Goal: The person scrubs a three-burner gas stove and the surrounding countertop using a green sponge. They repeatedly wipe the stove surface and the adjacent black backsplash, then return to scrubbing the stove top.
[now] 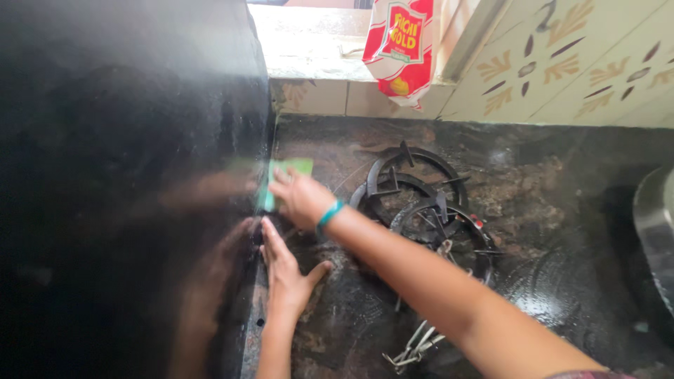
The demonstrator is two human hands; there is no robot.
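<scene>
My right hand (300,198) presses a green scrub pad (286,175) against the corner where the dark granite counter (562,210) meets a glossy black vertical slab (126,189). A teal band circles that wrist. My left hand (284,270) lies flat, fingers together, on the counter beside the slab, just below the right hand. Both hands are mirrored in the slab.
Several black stove pan supports (421,203) are stacked on the counter right of my hands. Metal tongs (414,347) lie near the front edge. A red and white packet (401,45) hangs by the tiled wall. A steel vessel (656,231) stands at the far right.
</scene>
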